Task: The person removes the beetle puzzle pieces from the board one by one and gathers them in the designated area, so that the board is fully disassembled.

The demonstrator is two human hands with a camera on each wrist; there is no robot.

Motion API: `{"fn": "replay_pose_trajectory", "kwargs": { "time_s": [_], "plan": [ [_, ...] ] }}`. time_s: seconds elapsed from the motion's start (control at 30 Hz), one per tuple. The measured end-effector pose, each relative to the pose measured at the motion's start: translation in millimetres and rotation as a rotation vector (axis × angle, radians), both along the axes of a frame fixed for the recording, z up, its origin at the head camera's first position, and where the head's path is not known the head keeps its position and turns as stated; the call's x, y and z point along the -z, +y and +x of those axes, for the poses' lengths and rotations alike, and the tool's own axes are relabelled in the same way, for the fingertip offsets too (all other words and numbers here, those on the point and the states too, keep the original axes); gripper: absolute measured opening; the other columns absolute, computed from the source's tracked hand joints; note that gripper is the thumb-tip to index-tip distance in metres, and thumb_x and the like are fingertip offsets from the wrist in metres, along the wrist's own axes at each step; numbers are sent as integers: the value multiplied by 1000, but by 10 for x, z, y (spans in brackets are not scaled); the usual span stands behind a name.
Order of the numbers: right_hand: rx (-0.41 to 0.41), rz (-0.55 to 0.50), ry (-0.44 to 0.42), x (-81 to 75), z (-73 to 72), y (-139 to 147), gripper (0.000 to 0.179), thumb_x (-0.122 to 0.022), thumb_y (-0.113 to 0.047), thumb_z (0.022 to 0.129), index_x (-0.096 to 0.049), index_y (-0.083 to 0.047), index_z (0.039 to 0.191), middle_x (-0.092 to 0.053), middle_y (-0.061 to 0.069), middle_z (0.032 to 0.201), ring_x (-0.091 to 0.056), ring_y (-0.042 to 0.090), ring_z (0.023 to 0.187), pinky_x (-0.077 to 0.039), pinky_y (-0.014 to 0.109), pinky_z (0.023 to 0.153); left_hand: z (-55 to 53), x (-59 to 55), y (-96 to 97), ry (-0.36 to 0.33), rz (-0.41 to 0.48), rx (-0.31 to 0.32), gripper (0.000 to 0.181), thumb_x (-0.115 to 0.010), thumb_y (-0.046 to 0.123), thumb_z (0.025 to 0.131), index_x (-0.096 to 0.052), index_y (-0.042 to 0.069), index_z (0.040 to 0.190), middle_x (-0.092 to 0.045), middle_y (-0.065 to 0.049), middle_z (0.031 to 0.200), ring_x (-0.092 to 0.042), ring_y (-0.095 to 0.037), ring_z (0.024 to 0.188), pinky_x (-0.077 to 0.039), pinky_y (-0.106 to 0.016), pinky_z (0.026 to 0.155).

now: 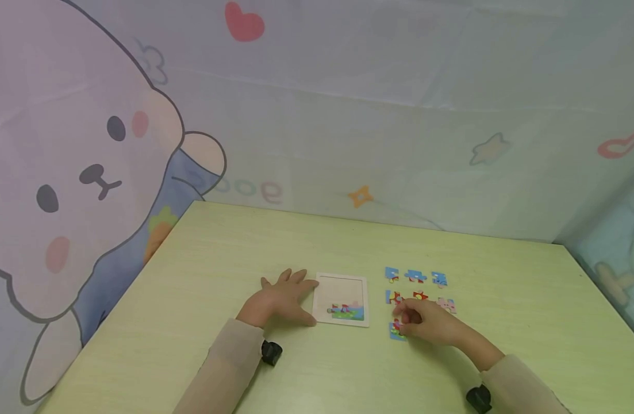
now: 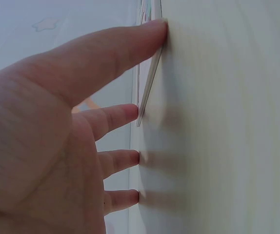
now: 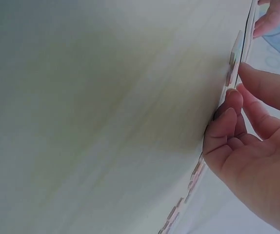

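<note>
A square white puzzle tray [image 1: 340, 325] lies on the table, with joined picture pieces [image 1: 349, 312] along its lower right inside. My left hand [image 1: 283, 300] is spread at the tray's left side, thumb and index finger touching its edge; the other fingertips press on the table in the left wrist view. My right hand [image 1: 431, 323] pinches a blue and green puzzle piece [image 1: 396, 330] with a red figure, between thumb and index finger. Its remaining fingers curl in toward the palm. In the right wrist view this piece [image 3: 235, 51] leans slightly up from the table.
Beyond my right hand lie two rows of loose puzzle pieces, among them a blue one [image 1: 415, 276] and a pink one [image 1: 445, 305]. The pale yellow table [image 1: 234, 247] meets a printed cloth backdrop [image 1: 317, 115] at its far edge.
</note>
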State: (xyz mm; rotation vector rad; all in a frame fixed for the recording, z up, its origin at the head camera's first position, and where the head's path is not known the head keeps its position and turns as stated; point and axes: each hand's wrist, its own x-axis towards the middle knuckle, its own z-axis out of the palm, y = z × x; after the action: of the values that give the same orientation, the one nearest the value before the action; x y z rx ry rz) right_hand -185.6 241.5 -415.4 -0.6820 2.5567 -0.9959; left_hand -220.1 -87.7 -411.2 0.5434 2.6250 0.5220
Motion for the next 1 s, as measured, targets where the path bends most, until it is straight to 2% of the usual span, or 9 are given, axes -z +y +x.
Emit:
{"fn": "replay_pose_trajectory", "kwargs": {
  "time_s": [0.27,0.57,0.8,1.0],
  "plan": [
    [-41,-14,39,-112,-59,-48,23,-66,-5,89,-60,5,108,-53,2,85,-47,6,73,-44,22,64,2,-1,-10,-3,2,1,77,-75,40,80,-40,23,147,-19,-10,160,-6,-39,147,-2,-78,101],
    [-37,-14,17,-226,-143,-190,28,-65,-8,90,-58,4,114,-53,2,89,-48,10,76,-43,23,63,4,-6,-6,-9,7,-3,77,-74,40,81,-40,23,147,-18,-9,160,-5,-38,147,-1,-78,102],
    [-58,-37,7,-240,-172,-341,30,-65,-9,90,-57,5,116,-55,9,94,-50,11,76,-45,23,61,-11,30,-15,-1,7,0,77,-74,41,80,-40,24,147,-18,-9,160,-5,-38,147,-2,-78,102],
    [-97,-39,30,-195,-209,-480,29,-65,-8,90,-59,4,115,-58,8,96,-55,11,81,-50,25,71,-14,32,-22,-1,12,1,78,-75,41,80,-40,24,147,-18,-9,160,-5,-38,147,-1,-78,102]
  ]
}}
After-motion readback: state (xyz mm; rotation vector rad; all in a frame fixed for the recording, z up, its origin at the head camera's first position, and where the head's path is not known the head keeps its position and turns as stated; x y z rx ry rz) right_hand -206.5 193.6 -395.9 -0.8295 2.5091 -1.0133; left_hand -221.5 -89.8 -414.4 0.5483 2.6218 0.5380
